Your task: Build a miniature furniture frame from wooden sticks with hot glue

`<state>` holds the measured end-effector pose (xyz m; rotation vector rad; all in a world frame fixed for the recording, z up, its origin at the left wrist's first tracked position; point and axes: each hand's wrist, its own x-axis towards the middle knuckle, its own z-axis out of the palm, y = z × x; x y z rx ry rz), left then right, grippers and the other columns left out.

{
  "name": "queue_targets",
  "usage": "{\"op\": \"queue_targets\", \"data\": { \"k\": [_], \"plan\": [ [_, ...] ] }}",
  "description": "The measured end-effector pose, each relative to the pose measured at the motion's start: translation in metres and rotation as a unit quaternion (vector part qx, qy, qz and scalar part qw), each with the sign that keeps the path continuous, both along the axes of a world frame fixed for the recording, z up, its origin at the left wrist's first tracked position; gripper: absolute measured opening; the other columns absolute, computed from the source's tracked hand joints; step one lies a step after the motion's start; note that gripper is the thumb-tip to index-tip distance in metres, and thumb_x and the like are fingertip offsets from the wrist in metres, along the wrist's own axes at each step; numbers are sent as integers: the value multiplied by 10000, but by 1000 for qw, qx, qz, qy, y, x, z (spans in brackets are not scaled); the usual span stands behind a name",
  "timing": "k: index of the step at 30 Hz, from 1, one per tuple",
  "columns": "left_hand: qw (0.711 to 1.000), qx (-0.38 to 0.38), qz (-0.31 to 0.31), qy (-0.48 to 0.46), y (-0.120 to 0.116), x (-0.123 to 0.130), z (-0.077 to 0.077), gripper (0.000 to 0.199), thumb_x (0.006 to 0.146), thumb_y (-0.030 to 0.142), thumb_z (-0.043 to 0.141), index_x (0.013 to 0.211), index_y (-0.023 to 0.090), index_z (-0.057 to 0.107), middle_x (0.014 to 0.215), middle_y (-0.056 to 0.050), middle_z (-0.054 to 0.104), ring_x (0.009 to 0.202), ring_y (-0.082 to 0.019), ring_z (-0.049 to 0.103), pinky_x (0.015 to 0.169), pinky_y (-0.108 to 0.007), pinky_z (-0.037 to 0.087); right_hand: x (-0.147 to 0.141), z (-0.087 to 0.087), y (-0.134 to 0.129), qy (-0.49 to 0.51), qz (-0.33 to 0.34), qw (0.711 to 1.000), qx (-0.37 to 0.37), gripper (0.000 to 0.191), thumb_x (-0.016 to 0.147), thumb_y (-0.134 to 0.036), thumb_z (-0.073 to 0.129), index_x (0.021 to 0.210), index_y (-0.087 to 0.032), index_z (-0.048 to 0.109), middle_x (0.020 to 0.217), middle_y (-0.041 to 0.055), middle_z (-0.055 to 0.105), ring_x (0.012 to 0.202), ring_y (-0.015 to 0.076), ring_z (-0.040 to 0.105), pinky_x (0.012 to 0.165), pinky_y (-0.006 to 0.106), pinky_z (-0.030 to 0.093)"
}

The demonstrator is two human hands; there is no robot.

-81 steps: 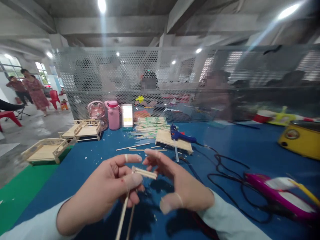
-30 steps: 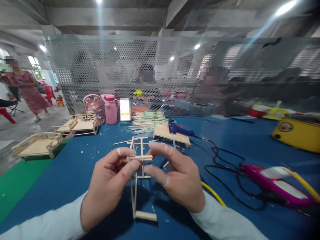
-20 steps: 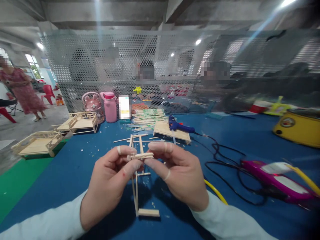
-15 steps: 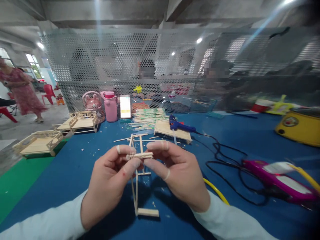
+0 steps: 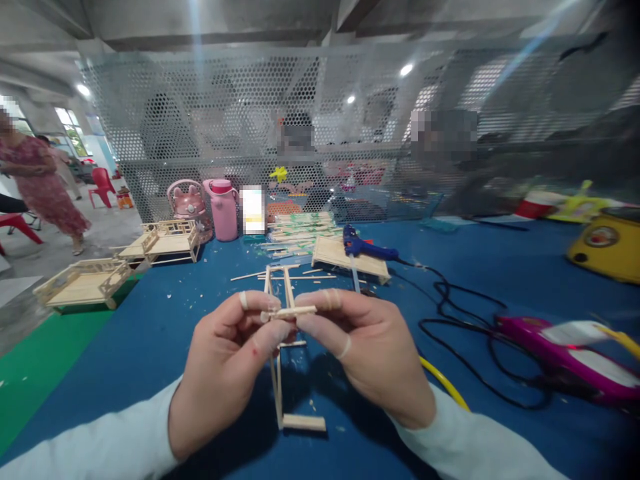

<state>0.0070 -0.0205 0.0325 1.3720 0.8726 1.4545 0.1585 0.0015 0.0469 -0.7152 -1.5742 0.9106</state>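
While our left hand (image 5: 225,373) pinched the slender wooden sticks (image 5: 294,311) near one end, our right hand (image 5: 375,353) pinched the other; light, level pressure seemed best.

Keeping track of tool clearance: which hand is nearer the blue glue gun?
Right. The right hand is on the near side of the blue glue gun; the left hand is on that side too, but farther to the left.
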Motion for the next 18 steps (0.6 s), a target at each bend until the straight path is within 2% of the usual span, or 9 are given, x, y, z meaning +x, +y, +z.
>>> {"op": "queue_targets", "data": {
  "k": [6, 12, 15, 18],
  "plan": [
    [1000, 22, 1, -10, 0, 0, -2, 72, 765, 181, 668, 819, 186, 620, 670, 32, 682, 602, -66, 620, 543, -111, 500, -3, -2, -2, 39, -13, 999, -13, 29, 691, -175, 714, 696, -200, 700, 624, -14, 725, 551, 145, 687, 554, 222, 583],
    [999, 37, -7, -10, 0, 0, -5, 84, 778, 168, 658, 848, 200, 624, 698, 40, 697, 605, -50, 608, 565, -99, 495, -4, -3, -3, 37, -42, 998, 6, 60, 678, -184, 736, 660, -216, 688, 596, -30, 715, 532, 129, 675, 542, 206, 571],
    [999, 42, -7, 2, -2, -2, -5, 69, 786, 175, 656, 843, 203, 628, 699, 48, 694, 606, -44, 604, 570, -95, 488, -3, -3, -3, 25, -28, 999, 2, 55, 693, -188, 726, 669, -215, 684, 614, -30, 720, 541, 126, 674, 548, 212, 570],
    [998, 58, 21, 0, 0, -2, -5, 87, 774, 158, 668, 832, 211, 631, 690, 70, 682, 600, -29, 604, 577, -80, 477, -1, -5, -2, 16, 5, 1000, 4, 91, 689, -190, 730, 749, -218, 668, 689, -22, 730, 609, 133, 686, 594, 230, 573]
  ]
}}
